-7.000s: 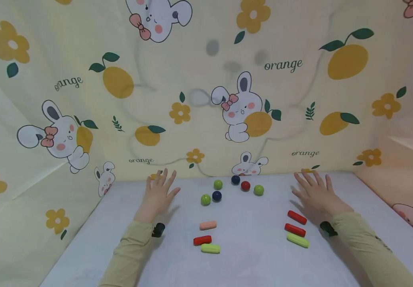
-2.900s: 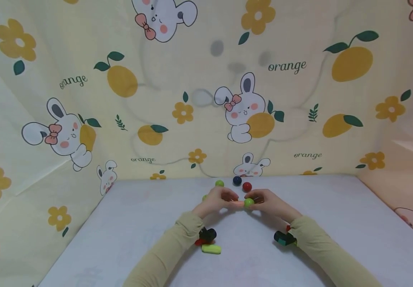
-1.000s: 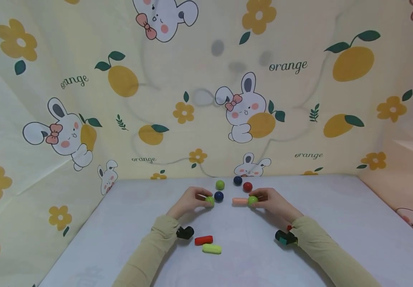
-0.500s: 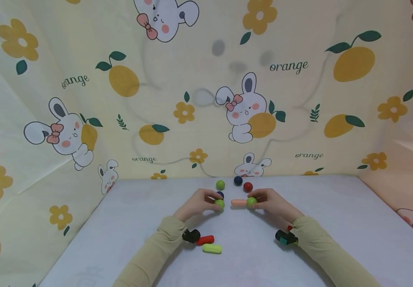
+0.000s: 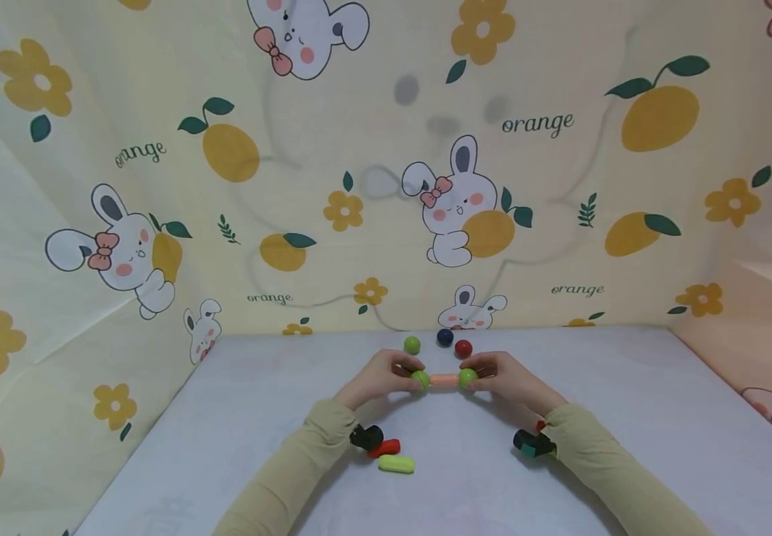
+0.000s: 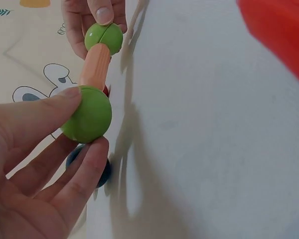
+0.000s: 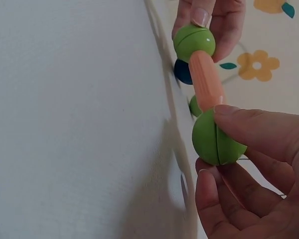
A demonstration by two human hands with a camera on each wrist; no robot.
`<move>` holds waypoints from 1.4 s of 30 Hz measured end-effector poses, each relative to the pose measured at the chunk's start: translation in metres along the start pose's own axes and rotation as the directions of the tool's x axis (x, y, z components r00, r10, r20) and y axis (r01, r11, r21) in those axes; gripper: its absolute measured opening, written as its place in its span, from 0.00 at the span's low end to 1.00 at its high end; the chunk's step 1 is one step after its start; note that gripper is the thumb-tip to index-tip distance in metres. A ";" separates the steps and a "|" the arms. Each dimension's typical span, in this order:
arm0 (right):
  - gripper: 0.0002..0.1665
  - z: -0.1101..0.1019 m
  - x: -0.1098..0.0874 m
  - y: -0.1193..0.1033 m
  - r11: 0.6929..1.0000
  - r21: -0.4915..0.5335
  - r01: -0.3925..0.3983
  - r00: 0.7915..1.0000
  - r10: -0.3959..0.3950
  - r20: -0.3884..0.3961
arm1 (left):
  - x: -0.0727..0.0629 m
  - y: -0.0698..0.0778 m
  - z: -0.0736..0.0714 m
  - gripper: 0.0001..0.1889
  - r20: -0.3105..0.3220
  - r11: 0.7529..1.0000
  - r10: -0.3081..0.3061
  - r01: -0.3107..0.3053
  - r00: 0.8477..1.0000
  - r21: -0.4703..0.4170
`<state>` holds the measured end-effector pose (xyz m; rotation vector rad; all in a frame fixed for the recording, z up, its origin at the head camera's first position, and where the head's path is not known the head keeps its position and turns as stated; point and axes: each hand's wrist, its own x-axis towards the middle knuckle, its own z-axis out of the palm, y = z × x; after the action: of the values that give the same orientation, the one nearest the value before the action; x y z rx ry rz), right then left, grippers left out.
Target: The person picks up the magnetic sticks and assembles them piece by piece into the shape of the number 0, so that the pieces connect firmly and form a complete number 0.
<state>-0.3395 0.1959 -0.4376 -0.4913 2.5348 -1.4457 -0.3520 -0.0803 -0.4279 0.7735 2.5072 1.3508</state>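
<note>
My left hand pinches a green ball between thumb and fingers. The right hand pinches another green ball in the same way. A ribbed peach stick spans the two balls, one against each end, roughly level and held off the table. How deep its ends sit in the balls cannot be seen. Behind the left fingers, a dark blue ball is partly hidden in the left wrist view.
Near the back edge lie a green ball, a dark blue ball and a red ball. Closer in are a red stick and a yellow-green stick. My right sleeve mostly covers more sticks.
My left hand let go of the peach stick, took a green ball from the table and brought it rightward against the stick's free end. The right hand has kept its ball, barely moving lately.
</note>
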 end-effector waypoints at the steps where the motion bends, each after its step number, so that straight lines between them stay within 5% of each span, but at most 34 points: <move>1: 0.25 0.000 0.000 0.000 1.000 -0.004 0.006 1.000 -0.006 0.002 | 0.001 0.000 0.000 0.18 -0.002 1.000 -0.002 0.002 1.000 -0.001; 20: 0.27 -0.004 -0.002 0.000 0.998 0.016 -0.059 0.997 0.059 -0.055 | -0.001 0.002 -0.013 0.20 0.020 0.974 0.006 -0.001 1.000 -0.228; 37: 0.26 0.002 -0.002 0.002 0.997 -0.006 -0.081 0.993 0.080 -0.083 | -0.030 -0.003 -0.036 0.21 0.026 0.986 0.020 -0.015 0.999 -0.169; 42: 0.26 0.004 -0.003 0.001 0.993 0.003 -0.115 0.990 0.115 -0.077 | -0.050 -0.005 -0.039 0.18 0.120 0.995 -0.030 0.041 0.992 -0.094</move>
<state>-0.3352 0.1942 -0.4404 -0.2896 2.5769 -1.4479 -0.3266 -0.1375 -0.4132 0.7619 2.3356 1.3607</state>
